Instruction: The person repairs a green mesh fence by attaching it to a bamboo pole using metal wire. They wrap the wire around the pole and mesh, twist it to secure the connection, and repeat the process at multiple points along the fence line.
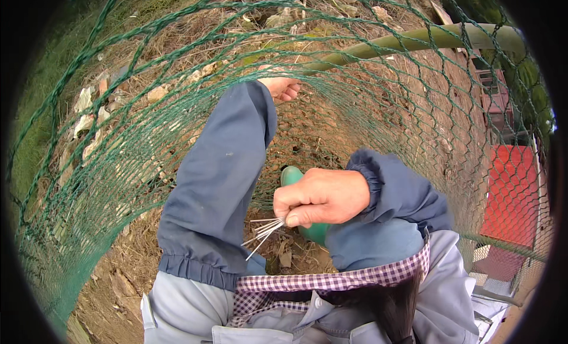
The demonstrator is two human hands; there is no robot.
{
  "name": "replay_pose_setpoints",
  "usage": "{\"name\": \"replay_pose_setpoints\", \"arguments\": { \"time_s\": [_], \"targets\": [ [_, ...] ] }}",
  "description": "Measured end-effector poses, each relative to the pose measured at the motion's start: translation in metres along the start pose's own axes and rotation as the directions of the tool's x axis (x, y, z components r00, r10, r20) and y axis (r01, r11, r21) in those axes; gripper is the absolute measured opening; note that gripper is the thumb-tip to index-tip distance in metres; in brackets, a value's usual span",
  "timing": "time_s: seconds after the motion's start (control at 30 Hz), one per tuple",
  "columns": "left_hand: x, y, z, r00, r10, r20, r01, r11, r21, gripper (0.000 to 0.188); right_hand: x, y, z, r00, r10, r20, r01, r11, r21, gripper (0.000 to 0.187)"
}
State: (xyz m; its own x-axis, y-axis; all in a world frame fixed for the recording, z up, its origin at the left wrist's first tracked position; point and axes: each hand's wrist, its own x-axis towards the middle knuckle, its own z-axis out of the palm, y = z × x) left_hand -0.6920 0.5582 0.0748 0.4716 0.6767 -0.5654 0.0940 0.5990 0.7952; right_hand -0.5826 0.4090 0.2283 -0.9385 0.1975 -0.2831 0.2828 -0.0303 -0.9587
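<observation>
Green netting (148, 160) hangs around me in a curve, its meshes bunched close together ahead of me. My left hand (281, 86) reaches far forward into the netting with its fingers curled closed at the bunched mesh, near the lower end of a pale green bamboo pole (408, 41). Part of that hand is hidden behind strands. Closer in, my right hand (325, 196) is closed around a small bundle of thin metal wires (266, 231). Their loose ends fan out to the left from between thumb and fingers.
Below my right hand a green boot (290, 176) shows on ground with dry grass. Stones and rubble (89, 116) lie on the slope beyond the net at the left. At the right, behind the mesh, stands a red panel (510, 193).
</observation>
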Motion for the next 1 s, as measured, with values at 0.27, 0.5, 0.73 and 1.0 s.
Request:
{"name": "replay_pose_setpoints", "arguments": {
  "time_s": [0.27,0.5,0.73,1.0],
  "targets": [
    [0.013,-0.014,-0.028,0.891,0.048,0.451,0.046,0.980,-0.196,0.033,-0.089,-0.116,0.046,0.522,-0.419,-0.743,0.654,0.756,0.033,0.017],
    [0.007,-0.023,-0.005,0.982,-0.092,0.165,0.061,0.981,0.185,0.037,-0.166,-0.169,0.107,0.624,-0.617,-0.479,0.634,0.758,-0.150,0.007],
    [-0.029,-0.004,-0.012,0.914,0.072,0.399,-0.115,0.990,0.084,0.036,-0.182,-0.017,0.153,0.146,0.500,-0.854,-0.207,0.859,0.468,0.011],
    [-0.045,-0.006,0.018,0.903,0.078,0.422,-0.237,0.911,0.339,0.028,-0.164,0.151,0.177,0.082,0.652,-0.754,0.113,0.745,0.657,0.016]
  ]
}}
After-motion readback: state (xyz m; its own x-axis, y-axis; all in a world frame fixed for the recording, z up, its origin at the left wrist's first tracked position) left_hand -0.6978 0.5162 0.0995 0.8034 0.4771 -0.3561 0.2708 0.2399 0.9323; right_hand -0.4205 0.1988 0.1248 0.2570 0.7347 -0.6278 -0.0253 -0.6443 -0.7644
